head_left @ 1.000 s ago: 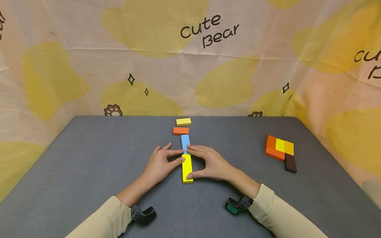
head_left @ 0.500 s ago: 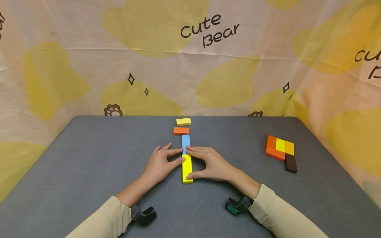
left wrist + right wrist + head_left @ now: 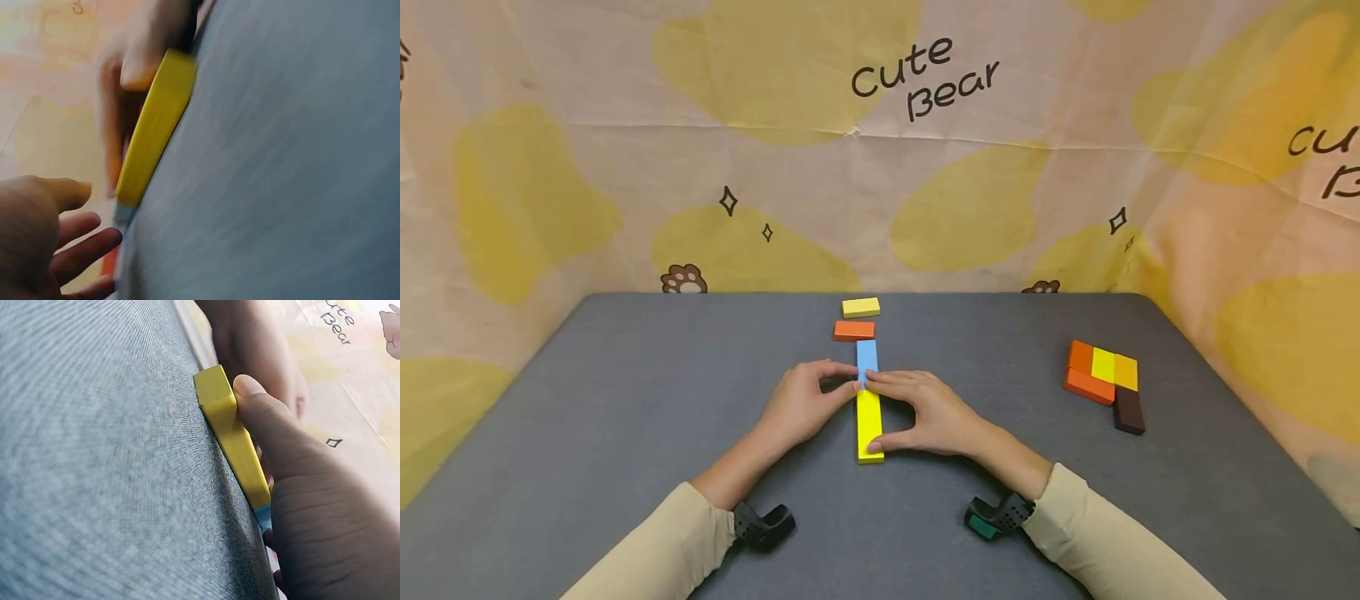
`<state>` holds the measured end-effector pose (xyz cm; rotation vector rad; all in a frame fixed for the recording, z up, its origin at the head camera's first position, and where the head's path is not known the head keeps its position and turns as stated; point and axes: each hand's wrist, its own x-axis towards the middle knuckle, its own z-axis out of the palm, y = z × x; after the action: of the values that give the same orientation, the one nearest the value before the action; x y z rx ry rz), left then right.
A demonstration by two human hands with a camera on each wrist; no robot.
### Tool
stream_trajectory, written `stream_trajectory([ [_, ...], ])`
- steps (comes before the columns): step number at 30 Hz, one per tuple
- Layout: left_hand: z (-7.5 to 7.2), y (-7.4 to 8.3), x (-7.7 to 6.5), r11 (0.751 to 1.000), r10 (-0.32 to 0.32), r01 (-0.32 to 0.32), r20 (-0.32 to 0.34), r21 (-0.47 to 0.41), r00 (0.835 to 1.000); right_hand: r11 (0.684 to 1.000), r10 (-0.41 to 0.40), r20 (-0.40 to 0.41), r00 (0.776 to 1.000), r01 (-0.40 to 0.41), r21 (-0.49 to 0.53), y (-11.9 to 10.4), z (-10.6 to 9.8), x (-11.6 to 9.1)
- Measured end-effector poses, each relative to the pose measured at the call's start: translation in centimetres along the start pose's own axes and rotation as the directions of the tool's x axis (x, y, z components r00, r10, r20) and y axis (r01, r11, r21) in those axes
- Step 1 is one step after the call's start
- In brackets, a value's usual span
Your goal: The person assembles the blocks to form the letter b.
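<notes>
In the head view a yellow block [image 3: 870,421] lies flat at the middle of the table, end to end with a light blue block [image 3: 867,354]. My right hand [image 3: 936,415] rests over this row from the right. Its thumb touches the yellow block's near end, and its fingertips reach the blue block near the joint. From the left, my left hand [image 3: 801,402] has its thumb and fingertips at the blue block's left side. The left wrist view is blurred; there the left hand's fingers are spread loosely beside the row. The right thumb [image 3: 251,387] lies along the yellow block's edge in the right wrist view.
Beyond the blue block's far end lie an orange block [image 3: 853,331] and a pale yellow block [image 3: 861,308], both crosswise. At the right sits a cluster of several blocks, with a dark brown block [image 3: 1129,412] nearest. A printed cloth [image 3: 970,200] hangs behind the table.
My left hand has shifted slightly, its thumb moving from the yellow block to the blue one's side and its fingers drawing closer together. The right hand and the blocks have hardly moved.
</notes>
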<state>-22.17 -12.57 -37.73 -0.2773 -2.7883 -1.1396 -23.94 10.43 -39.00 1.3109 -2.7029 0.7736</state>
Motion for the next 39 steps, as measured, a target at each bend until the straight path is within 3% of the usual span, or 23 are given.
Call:
stream_trajectory([
  [7, -0.4, -0.1, 4.6, 0.99, -0.141, 0.137, -0.112, -0.045, 0.984, 1.0, 0.014, 0.006, 1.0, -0.014, -0.001, 0.2, 0.0, 0.0],
  [14, -0.5, -0.2, 7.3, 0.957, -0.285, 0.289, -0.112, 0.024, 0.952, 1.0, 0.012, -0.005, 1.0, -0.012, -0.015, 0.0, 0.1, 0.1],
  [18, -0.4, 0.0, 8.1, 0.937, -0.33, 0.34, -0.126, 0.074, 0.936, 0.999, 0.015, -0.008, 1.0, -0.015, -0.03, -0.1, 0.0, 0.1],
  [27, 0.5, 0.0, 8.5, 0.92, -0.362, 0.378, -0.148, 0.104, 0.92, 0.999, 0.018, -0.002, 1.0, -0.018, -0.033, -0.1, 0.1, -0.3],
  [39, 0.9, -0.8, 8.7, 0.936, -0.327, 0.347, -0.23, 0.052, 0.917, 0.999, 0.027, -0.006, 1.0, -0.027, -0.025, -0.1, 0.0, -0.2],
])
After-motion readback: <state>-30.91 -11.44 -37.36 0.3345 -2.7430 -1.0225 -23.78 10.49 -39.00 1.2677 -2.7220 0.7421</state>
